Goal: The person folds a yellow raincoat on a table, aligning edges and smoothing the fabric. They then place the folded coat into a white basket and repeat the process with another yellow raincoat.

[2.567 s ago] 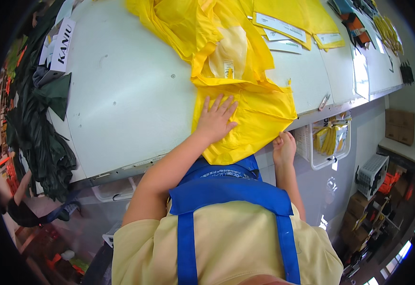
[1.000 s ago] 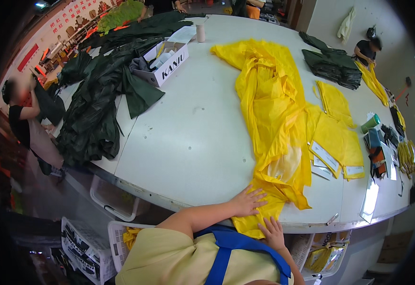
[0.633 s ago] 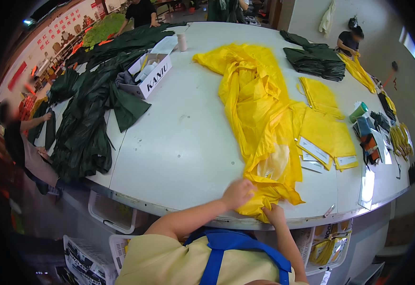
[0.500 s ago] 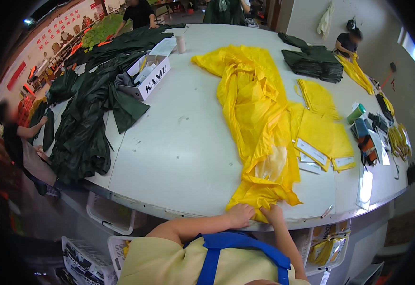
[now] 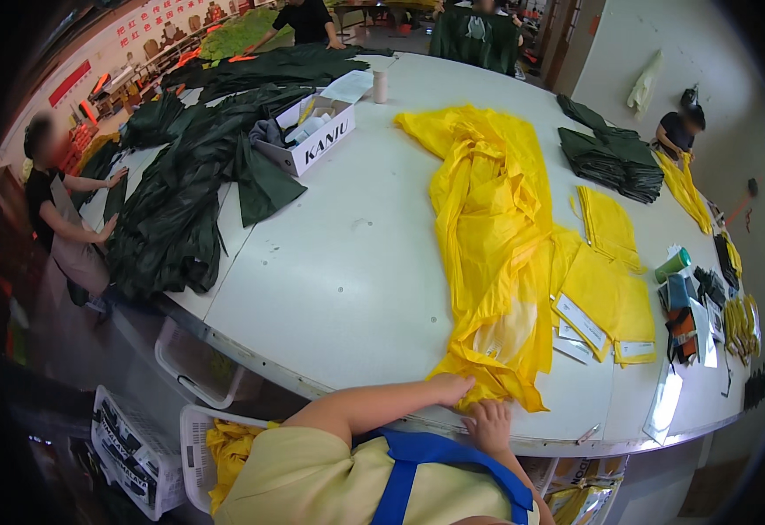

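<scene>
A long yellow raincoat (image 5: 492, 219) of thin, shiny fabric lies crumpled down the table, with a whitish see-through patch near its close end. That end reaches the table's near edge, where both my hands are. My left hand (image 5: 451, 388) comes in from the left and is closed on the bunched yellow fabric; its fingertips are partly hidden. Close beside it, my right hand (image 5: 490, 425) rests at the fabric's edge, fingers stretched forward over it and thumb apart. Folded yellow packs (image 5: 606, 293) with white labels lie right of the raincoat.
Dark green garments (image 5: 168, 192) pile up at the left, beside a white box (image 5: 312, 140) and a pinkish cylinder (image 5: 380, 86). A folded green stack (image 5: 610, 153) and a green cup (image 5: 672, 265) are at the right. Baskets (image 5: 192, 455) stand below the table; several people work around it.
The view has shifted, so the table appears lower and farther right. My right hand has drawn slightly back from the fabric's end, its fingers now straighter. My left hand stays on the fabric.
</scene>
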Demonstrator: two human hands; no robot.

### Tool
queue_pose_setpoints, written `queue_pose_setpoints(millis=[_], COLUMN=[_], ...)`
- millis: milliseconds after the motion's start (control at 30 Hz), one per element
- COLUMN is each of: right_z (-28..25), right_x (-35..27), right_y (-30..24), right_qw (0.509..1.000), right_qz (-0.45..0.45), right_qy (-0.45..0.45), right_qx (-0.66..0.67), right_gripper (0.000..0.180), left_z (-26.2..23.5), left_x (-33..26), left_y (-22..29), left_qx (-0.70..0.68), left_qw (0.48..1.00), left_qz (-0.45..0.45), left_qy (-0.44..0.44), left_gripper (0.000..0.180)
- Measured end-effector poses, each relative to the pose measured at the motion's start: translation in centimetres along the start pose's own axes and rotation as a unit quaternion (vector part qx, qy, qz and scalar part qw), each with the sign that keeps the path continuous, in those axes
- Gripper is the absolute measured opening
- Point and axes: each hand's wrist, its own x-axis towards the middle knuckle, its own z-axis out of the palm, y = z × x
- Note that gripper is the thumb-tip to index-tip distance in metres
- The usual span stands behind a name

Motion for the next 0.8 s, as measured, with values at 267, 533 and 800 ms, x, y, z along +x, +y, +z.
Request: queue_pose_setpoints(millis=[267, 533, 800], right_z=[3.6, 0.3, 2.9], right_x=[-0.9, 1.6, 1.3], right_y=[7.0, 5.3, 8.3], right_qw=[0.993, 0.994, 0.987], right_qz=[-0.018, 0.019, 0.094], right_qy=[-0.014, -0.040, -0.123], right_qx=[0.114, 0.102, 0.038], right_gripper=[0.023, 0.033, 0.049], left_z=[-0.8, -1.4, -1.1], left_x=[-0.5, 2.6, 3.8], left_y=[1.8, -0.1, -0.4], left_qx=[0.127, -0.052, 0.129], left_qw=[0.946, 0.997, 0.953], left_qz=[0.219, 0.038, 0.222], left_qy=[0.204, 0.046, 0.163], left_gripper=[0.017, 0.016, 0.021])
